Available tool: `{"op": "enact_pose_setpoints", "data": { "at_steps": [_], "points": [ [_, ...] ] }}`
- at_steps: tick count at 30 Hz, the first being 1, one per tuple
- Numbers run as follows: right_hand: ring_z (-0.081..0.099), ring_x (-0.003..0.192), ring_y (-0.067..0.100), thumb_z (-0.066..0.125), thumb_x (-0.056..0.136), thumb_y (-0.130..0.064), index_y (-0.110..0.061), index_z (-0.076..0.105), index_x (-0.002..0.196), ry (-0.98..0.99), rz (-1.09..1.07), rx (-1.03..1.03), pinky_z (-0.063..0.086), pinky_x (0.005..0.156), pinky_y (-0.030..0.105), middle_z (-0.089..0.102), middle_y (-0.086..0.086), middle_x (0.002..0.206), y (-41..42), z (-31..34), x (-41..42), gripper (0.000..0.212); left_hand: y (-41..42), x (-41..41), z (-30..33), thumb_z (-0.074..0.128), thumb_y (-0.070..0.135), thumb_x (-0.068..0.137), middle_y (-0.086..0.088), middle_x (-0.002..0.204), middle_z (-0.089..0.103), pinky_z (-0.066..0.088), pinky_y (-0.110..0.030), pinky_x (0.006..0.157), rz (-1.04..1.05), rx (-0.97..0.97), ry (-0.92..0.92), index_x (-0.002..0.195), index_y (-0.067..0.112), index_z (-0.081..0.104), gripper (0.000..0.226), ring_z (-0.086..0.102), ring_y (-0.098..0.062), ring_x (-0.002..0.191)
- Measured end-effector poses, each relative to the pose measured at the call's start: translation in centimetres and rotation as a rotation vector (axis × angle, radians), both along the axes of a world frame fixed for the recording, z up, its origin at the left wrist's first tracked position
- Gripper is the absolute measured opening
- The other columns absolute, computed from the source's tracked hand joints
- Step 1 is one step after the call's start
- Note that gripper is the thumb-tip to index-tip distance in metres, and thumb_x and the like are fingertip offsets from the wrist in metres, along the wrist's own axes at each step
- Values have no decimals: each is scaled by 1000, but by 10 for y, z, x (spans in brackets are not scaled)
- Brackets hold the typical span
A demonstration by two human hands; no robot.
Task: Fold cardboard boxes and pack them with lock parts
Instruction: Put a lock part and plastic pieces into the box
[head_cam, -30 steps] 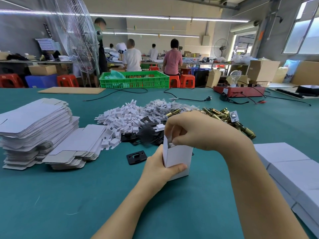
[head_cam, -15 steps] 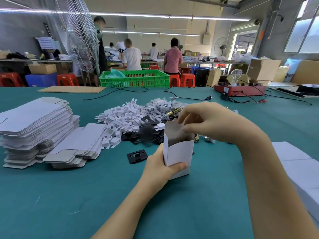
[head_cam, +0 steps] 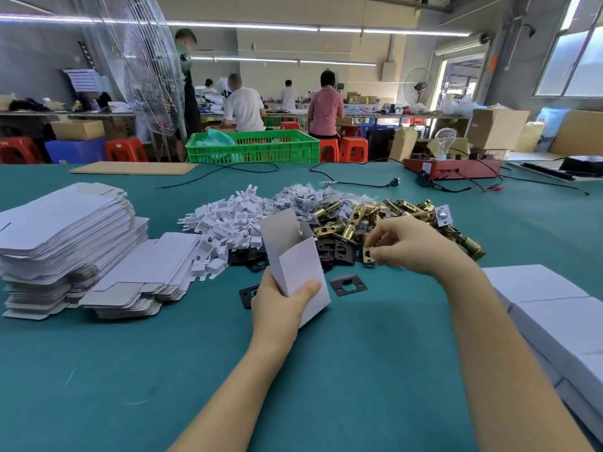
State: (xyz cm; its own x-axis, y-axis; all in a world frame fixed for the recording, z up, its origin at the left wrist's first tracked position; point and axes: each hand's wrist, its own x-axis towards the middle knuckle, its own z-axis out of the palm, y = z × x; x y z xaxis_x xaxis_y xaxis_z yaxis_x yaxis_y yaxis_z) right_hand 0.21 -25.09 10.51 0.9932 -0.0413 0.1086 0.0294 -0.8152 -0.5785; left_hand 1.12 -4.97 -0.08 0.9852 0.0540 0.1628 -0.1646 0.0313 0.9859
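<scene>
On your far left sits a tall stack of flat white box blanks (head_cam: 65,230), die-cut card with notched tabs, and a lower, slumped stack (head_cam: 143,278) leans just beside it on the teal felt worktop (head_cam: 130,370). Next comes a heap of small white plastic pieces (head_cam: 225,223), blocky and notched, spilling against black metal plates (head_cam: 336,252) at the centre.

Your left hand (head_cam: 280,308) grips a folded white cardboard box (head_cam: 295,259), thumb across its front face and fingers wrapped behind; the box is held above the worktop, tilted left, its top open with one flap standing up. A flat black strike plate (head_cam: 347,283) with a rectangular cut-out lies on the felt just right of the box, and another black plate (head_cam: 247,295) shows partly behind your left hand.

Behind them lies the pile of brass latch parts (head_cam: 355,220), shiny and cylindrical, some in clear bags. Your right hand (head_cam: 411,246) hovers over the near edge of that pile, fingers curled toward a brass piece; you cannot tell whether they have hold of it.

At your far right, closed white boxes (head_cam: 554,314) lie in a smooth, matte row.
</scene>
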Motion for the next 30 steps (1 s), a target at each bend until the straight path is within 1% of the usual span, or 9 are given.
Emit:
{"op": "enact_pose_setpoints", "data": {
  "at_steps": [6, 10, 14, 17, 20, 23, 26, 27, 30],
  "points": [
    [57, 82, 12, 61, 90, -11, -22, 65, 89, -49, -66, -31, 42, 67, 22, 63, -5, 88, 7, -34, 22, 12, 0, -2, 0, 81, 25, 79, 21, 102, 65, 48, -19, 75, -43, 91, -55, 98, 45, 55, 38, 61, 3, 95],
    [56, 91, 14, 59, 89, -10, -20, 68, 99, -31, -97, -27, 42, 77, 23, 65, -3, 98, 11, -58, 31, 17, 0, -5, 1, 80, 20, 79, 25, 95, 65, 46, -7, 68, -125, 180, -88, 97, 48, 54, 42, 59, 12, 87],
    [56, 102, 17, 64, 86, -11, -21, 65, 112, 48, -75, -19, 45, 85, 26, 62, 0, 114, 10, -79, 34, 28, 2, -4, 2, 79, 20, 80, 24, 102, 63, 43, -7, 70, -160, 180, -67, 100, 45, 53, 41, 56, 16, 90],
    [54, 105, 19, 66, 87, -17, -22, 68, 103, 14, -60, -56, 45, 88, 29, 63, 1, 113, 11, -87, 37, 17, 2, -3, 3, 79, 20, 81, 24, 103, 63, 41, -3, 68, -167, 194, -70, 101, 43, 52, 41, 55, 17, 90],
    [51, 110, 23, 64, 89, -19, -24, 69, 93, -6, -49, -88, 44, 95, 37, 64, 2, 108, 14, -90, 37, 8, 2, -3, 3, 78, 20, 81, 22, 104, 62, 41, -3, 68, -166, 197, -62, 105, 40, 52, 41, 55, 12, 95],
    [52, 105, 19, 63, 90, -16, -24, 65, 86, -22, -51, -53, 43, 90, 33, 63, 0, 105, 14, -90, 36, 9, 3, -2, 3, 78, 21, 81, 22, 105, 62, 41, -8, 70, -167, 210, -61, 109, 37, 52, 42, 55, 10, 97],
    [56, 92, 16, 60, 91, -11, -19, 62, 85, -27, -111, 202, 43, 75, 27, 63, 0, 94, 13, -84, 34, 10, 4, -3, 3, 78, 21, 81, 23, 103, 61, 41, -5, 68, -165, 212, -52, 110, 37, 52, 42, 54, 11, 95],
    [58, 88, 18, 58, 91, -8, -17, 61, 85, -29, -152, 398, 44, 72, 28, 63, 2, 90, 13, -80, 33, 11, 4, -3, 3, 78, 21, 81, 23, 104, 61, 41, -4, 66, -166, 209, -49, 111, 36, 52, 43, 54, 11, 95],
    [65, 84, 23, 51, 93, -1, -4, 60, 94, 33, -265, 1224, 50, 63, 28, 67, 13, 91, 8, -66, 30, 9, 3, -2, 2, 78, 19, 81, 22, 104, 61, 41, -2, 63, -166, 198, -45, 110, 35, 52, 43, 54, 9, 95]
  ]
}}
